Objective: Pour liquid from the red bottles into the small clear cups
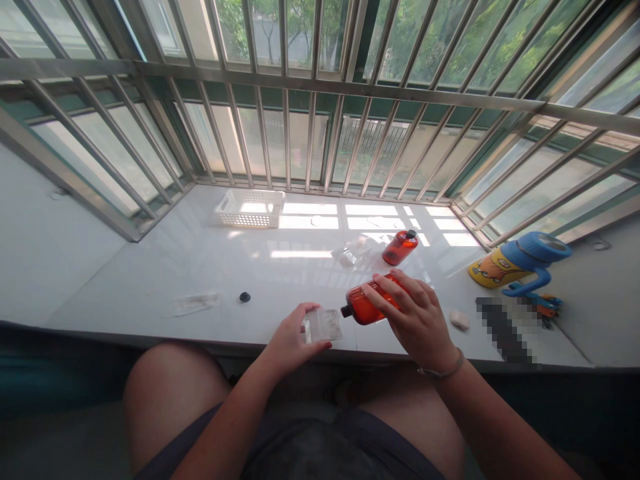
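Right hand (417, 319) is gripping the orange bottle (367, 305) tilted sideways, black neck aimed at the small clear container (324, 325); left hand (293, 340) is pinching that container steady on the worktop (165, 267).

Looks like a home: barred bay window (320, 100) w/ white sill (150, 267), kid's cartoon bottle (520, 261), plastic basket (249, 208).

- A white slatted basket (250, 208) sits far beyond the left hand (293, 340), near the window bars (300, 133).
- A small black cap (245, 297) lies left of that hand; further left, a clear wrapper (195, 303).
- A second orange bottle (400, 247) lies beyond the right hand (417, 317), crumpled clear plastic (353, 254) beside it.
- A blue-lidded yellow flask (520, 261) lies on its side, right of the right hand.
- A small pale lump (459, 320) rests just right of that hand.
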Available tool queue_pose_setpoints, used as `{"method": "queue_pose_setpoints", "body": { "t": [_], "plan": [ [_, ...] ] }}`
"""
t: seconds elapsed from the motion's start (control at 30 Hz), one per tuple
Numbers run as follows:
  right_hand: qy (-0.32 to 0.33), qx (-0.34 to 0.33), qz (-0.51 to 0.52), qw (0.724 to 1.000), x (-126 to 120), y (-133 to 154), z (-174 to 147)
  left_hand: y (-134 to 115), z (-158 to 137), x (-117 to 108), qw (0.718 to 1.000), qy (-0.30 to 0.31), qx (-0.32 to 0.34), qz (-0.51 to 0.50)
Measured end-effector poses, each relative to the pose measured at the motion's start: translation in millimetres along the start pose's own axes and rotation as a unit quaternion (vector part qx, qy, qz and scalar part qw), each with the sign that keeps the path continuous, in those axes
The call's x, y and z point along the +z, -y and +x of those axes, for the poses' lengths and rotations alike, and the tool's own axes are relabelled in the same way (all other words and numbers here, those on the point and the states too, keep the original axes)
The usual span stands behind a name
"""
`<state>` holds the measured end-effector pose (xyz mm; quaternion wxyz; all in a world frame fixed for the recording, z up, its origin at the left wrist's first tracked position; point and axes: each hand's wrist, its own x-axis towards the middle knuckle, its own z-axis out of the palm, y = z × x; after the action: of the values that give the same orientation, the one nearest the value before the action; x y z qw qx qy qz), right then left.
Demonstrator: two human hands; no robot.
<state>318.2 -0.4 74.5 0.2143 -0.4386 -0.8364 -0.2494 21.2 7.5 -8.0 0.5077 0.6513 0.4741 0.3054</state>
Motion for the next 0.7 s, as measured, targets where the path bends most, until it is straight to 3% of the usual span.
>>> {"method": "queue_pose_setpoints", "body": {
  "t": [0.7],
  "plan": [
    [0.001,-0.028,0.002,1.0,-8,-1,11,2,2,1,1.0,-0.01,0.003,-0.009]
  ]
}}
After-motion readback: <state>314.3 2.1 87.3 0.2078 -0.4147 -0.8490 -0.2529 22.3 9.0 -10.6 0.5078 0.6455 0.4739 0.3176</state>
